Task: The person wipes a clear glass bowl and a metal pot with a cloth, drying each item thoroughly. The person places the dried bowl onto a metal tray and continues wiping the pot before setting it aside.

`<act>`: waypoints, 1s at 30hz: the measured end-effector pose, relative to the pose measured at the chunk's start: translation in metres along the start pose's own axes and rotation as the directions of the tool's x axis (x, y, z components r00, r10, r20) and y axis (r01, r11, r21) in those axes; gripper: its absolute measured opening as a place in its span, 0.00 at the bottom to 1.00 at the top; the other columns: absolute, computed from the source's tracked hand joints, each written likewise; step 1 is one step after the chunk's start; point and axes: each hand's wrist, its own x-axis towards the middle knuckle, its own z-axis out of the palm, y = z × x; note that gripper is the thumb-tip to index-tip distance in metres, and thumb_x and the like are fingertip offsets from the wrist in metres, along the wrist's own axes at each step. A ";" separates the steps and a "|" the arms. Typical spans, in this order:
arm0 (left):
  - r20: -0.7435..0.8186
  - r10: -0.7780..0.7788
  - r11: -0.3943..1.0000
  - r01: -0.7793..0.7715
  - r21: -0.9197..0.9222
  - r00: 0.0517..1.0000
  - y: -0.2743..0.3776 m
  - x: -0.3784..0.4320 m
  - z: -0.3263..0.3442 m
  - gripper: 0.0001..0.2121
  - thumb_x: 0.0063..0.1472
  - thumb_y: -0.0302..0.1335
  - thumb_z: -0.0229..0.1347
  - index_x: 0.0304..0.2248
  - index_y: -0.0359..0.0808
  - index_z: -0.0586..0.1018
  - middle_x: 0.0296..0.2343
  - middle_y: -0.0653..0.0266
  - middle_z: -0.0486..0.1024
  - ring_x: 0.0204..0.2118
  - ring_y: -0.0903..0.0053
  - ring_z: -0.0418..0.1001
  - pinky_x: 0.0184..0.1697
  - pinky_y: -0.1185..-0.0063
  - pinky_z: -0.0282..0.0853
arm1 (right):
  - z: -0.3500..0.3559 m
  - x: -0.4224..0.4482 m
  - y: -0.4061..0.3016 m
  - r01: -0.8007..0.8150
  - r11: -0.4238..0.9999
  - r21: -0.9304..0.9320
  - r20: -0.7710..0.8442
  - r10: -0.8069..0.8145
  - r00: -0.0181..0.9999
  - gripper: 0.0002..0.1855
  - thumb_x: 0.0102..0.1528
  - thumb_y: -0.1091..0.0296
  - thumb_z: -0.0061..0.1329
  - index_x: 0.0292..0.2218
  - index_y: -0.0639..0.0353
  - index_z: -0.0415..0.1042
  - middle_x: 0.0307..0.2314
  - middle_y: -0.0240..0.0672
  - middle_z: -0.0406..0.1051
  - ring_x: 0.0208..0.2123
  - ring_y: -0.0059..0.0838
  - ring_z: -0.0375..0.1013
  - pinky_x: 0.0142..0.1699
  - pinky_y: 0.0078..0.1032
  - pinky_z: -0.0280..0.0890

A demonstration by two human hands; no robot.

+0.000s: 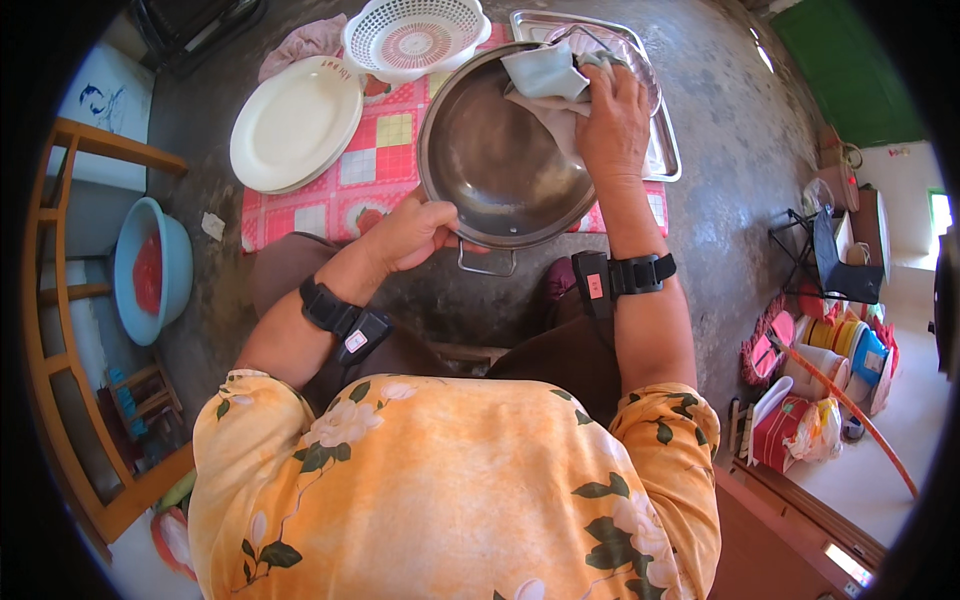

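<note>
A wide metal pan (510,165) is tilted up before me, its dark inside facing me. My left hand (416,232) grips the near left rim, thumb on top, beside a wire loop handle (487,268). A pale cloth (546,73) is bunched under my right hand (616,124), which presses it on the pan's far right rim; part of the cloth hangs inside. Part of a second wire handle (589,34) shows above the cloth. Behind the pan is a metal tray (667,146) with clear glassware (637,56), partly hidden.
The low table's red checked cloth (375,165) bears stacked white plates (296,124) and a white plastic colander (415,37). A pinkish rag (304,46) lies at its far left. A blue basin (154,270) stands left by a wooden frame (64,225). A folding chair (836,251) stands right.
</note>
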 end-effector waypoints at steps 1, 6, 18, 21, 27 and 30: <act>-0.012 0.023 1.000 -0.024 -0.021 1.000 0.001 -0.001 0.000 0.22 0.51 0.15 0.41 0.48 0.30 0.64 0.42 0.53 0.70 0.41 0.63 0.73 0.43 0.61 0.72 | -0.001 0.000 0.001 0.004 1.000 -0.006 -0.007 -0.004 1.000 0.20 0.40 0.75 0.49 0.39 0.51 0.70 0.37 0.37 0.65 0.42 0.41 0.65 0.46 0.35 0.61; -0.137 0.170 0.983 -0.178 -0.044 0.976 0.009 -0.001 0.001 0.20 0.50 0.13 0.40 0.46 0.28 0.65 0.39 0.53 0.72 0.43 0.61 0.72 0.49 0.62 0.69 | -0.004 0.000 0.002 -0.254 0.954 0.160 0.201 0.220 0.955 0.18 0.40 0.75 0.51 0.37 0.56 0.71 0.38 0.42 0.65 0.42 0.48 0.65 0.47 0.38 0.62; -0.151 0.324 0.946 -0.324 0.022 0.934 0.007 0.007 0.003 0.22 0.52 0.14 0.39 0.49 0.29 0.62 0.44 0.55 0.68 0.46 0.64 0.70 0.50 0.64 0.69 | 0.006 -0.027 -0.057 -0.020 0.998 0.055 0.541 -0.013 0.841 0.11 0.48 0.67 0.43 0.33 0.55 0.74 0.33 0.39 0.68 0.39 0.41 0.67 0.41 0.36 0.61; -0.151 0.302 0.953 -0.301 0.030 0.941 0.001 0.010 -0.002 0.23 0.51 0.14 0.40 0.50 0.33 0.62 0.44 0.58 0.68 0.45 0.66 0.70 0.48 0.65 0.70 | 0.006 -0.034 -0.077 -0.086 0.986 0.146 0.680 -0.037 0.732 0.17 0.51 0.56 0.44 0.37 0.58 0.71 0.36 0.43 0.67 0.42 0.44 0.66 0.45 0.42 0.59; -0.118 0.247 0.968 -0.239 0.073 0.962 -0.005 0.011 -0.008 0.23 0.51 0.15 0.41 0.49 0.36 0.63 0.43 0.62 0.67 0.44 0.72 0.69 0.46 0.71 0.69 | 0.014 -0.045 -0.091 -0.258 0.877 0.406 0.716 -0.129 0.686 0.25 0.51 0.48 0.45 0.40 0.63 0.66 0.38 0.46 0.65 0.45 0.48 0.64 0.46 0.49 0.57; -0.148 0.254 0.966 -0.243 0.089 0.956 -0.004 0.010 -0.007 0.23 0.51 0.15 0.41 0.49 0.35 0.63 0.42 0.61 0.68 0.43 0.71 0.70 0.46 0.70 0.70 | 0.018 -0.044 -0.082 -0.274 0.813 0.514 0.707 -0.220 0.673 0.22 0.50 0.52 0.46 0.39 0.60 0.66 0.38 0.44 0.66 0.44 0.46 0.65 0.46 0.47 0.57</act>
